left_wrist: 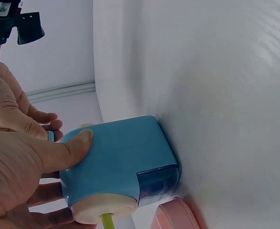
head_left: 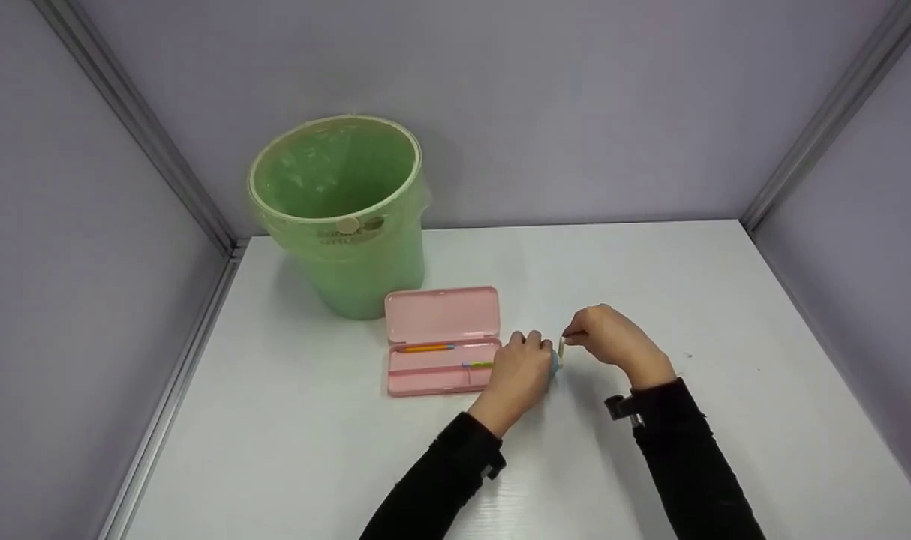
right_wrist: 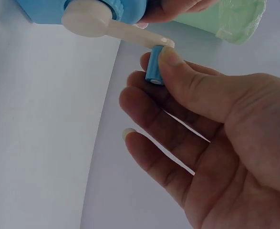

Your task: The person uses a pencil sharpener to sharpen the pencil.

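Note:
A blue pencil sharpener [left_wrist: 123,148] stands on the white table, mostly hidden behind my left hand [head_left: 521,371] in the head view. That hand grips the sharpener's body, its thumb lying along one side in the left wrist view. A green pencil [left_wrist: 107,221] sticks out of the cream-coloured round face. On the opposite side is a cream crank arm [right_wrist: 132,34] with a small blue knob [right_wrist: 153,67]. My right hand [head_left: 613,337] pinches this knob between thumb and forefinger, while its other fingers are loosely bent. The pencil's tip inside the sharpener is hidden.
Just left of the sharpener lies an opened pink pencil case [head_left: 442,315] with an orange pencil [head_left: 425,348] inside. Behind it stands a green bin [head_left: 365,262] lined with a clear bag. Grey panels enclose the table at the back and sides. Tiny specks [head_left: 689,355] lie toward the right.

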The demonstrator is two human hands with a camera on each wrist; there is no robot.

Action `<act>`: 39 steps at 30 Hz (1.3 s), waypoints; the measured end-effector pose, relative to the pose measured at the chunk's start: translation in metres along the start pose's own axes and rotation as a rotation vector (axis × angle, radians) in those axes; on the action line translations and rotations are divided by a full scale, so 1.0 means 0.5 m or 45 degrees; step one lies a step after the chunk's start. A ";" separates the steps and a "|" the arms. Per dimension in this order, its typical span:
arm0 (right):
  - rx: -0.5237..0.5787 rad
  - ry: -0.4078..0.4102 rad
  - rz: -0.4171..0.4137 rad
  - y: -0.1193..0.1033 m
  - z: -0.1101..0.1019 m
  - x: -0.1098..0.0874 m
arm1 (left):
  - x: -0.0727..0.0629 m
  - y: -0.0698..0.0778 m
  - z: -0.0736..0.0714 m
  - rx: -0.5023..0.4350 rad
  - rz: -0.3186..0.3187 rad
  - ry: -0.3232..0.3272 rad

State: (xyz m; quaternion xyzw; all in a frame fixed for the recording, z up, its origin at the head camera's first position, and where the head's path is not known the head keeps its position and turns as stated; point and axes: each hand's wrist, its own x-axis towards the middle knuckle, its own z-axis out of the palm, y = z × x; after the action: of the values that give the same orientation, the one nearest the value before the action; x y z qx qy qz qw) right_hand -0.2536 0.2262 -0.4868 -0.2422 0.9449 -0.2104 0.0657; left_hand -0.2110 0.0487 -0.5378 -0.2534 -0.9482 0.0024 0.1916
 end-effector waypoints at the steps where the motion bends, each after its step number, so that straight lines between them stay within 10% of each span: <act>1: 0.007 0.008 -0.002 0.003 0.003 0.001 | 0.000 0.000 0.000 -0.005 -0.003 -0.003; 19: 0.122 0.148 0.021 0.042 0.045 0.025 | 0.006 0.000 -0.001 0.003 -0.006 -0.048; 39: 0.145 0.049 0.179 0.064 0.112 0.040 | -0.001 0.001 -0.004 -0.010 -0.016 -0.054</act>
State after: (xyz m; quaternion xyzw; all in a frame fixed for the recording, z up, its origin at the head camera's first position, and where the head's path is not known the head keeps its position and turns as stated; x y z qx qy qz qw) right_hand -0.2720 0.2214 -0.5514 -0.1670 0.9471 -0.2634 0.0758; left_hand -0.2097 0.0490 -0.5363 -0.2480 -0.9536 0.0028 0.1705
